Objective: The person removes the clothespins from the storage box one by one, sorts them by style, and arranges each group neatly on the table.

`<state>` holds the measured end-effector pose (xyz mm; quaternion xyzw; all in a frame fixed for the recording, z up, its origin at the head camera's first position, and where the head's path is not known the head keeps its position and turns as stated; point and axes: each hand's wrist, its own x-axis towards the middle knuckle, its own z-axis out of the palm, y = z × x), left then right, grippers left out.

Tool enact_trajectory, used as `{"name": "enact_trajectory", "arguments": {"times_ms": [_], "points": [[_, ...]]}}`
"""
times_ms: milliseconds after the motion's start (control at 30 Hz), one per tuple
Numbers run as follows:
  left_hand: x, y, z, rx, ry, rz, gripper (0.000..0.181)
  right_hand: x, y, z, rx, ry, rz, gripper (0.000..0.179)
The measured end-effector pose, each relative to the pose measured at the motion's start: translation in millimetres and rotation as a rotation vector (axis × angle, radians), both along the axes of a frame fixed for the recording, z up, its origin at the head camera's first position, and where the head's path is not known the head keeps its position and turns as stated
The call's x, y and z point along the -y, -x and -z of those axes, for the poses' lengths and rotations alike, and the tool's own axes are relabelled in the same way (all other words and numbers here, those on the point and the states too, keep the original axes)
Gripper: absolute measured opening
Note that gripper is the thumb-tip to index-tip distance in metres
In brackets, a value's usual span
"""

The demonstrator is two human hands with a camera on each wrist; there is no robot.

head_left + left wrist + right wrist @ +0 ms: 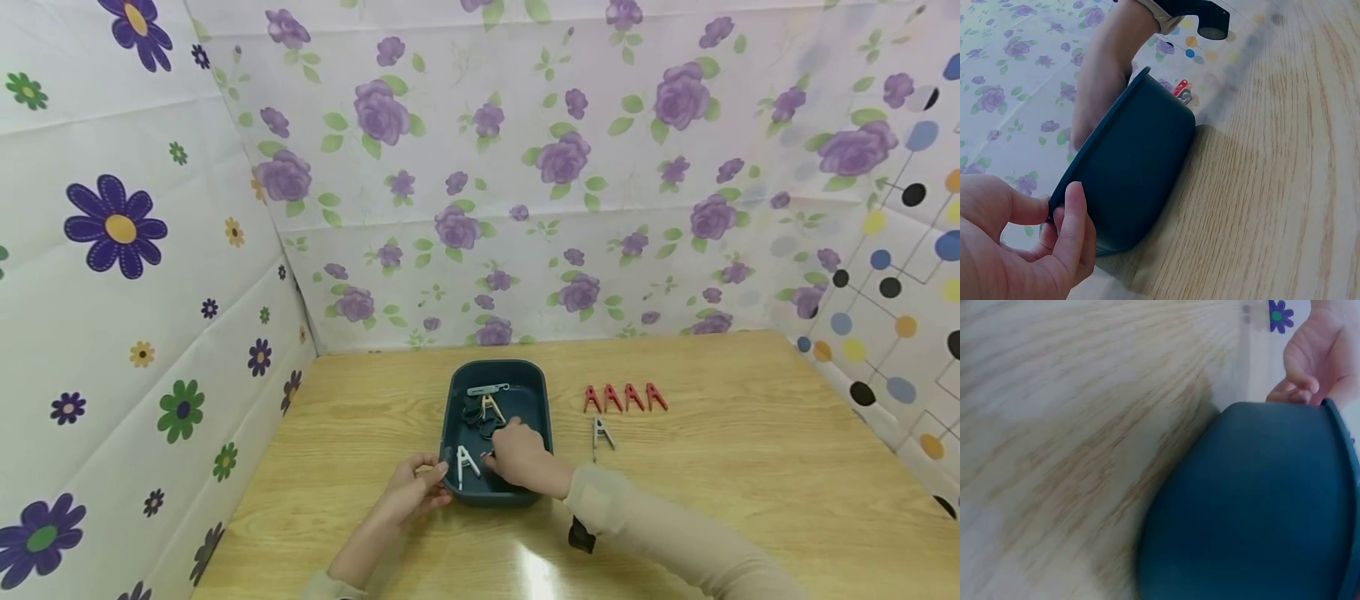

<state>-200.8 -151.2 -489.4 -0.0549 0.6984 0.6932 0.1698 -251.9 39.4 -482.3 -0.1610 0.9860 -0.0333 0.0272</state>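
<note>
A dark teal plastic bin (497, 500) stands on the table. My left hand (417, 487) grips its near left rim, thumb on top and fingers below, as the left wrist view shows up close (1029, 240). My right hand (522, 457) reaches down into the bin's near right part; its fingertips are mostly hidden, so I cannot tell whether they hold anything. Left of it in the bin lies a white clip (462, 465). Farther back are a beige clip (491, 407), dark loops (472, 411) and a slim light blue piece (487, 389).
Several red clips (612, 397) form a row on the table right of the bin. Below them lies a grey clip (601, 432). Flowered sheets (525, 208) rise behind and at the left; a dotted sheet (892, 333) hangs at the right.
</note>
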Motion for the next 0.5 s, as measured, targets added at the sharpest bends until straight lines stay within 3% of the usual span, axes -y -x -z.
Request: {"name": "enact_trajectory", "arguments": {"times_ms": [167,400,500], "points": [[0.2,-0.8,-0.2,-0.004,-0.004,-0.005,0.023,-5,6.6,0.7,-0.022,0.057,-0.025,0.013],[-0.1,-1.0,-0.4,-0.005,-0.021,-0.011,0.021,-15,11.8,2.7,-0.03,0.247,-0.192,0.02],[-0.4,-1.5,-0.3,-0.006,-0.013,-0.01,0.021,-17,10.8,2.8,-0.002,0.284,-0.198,0.019]]}}
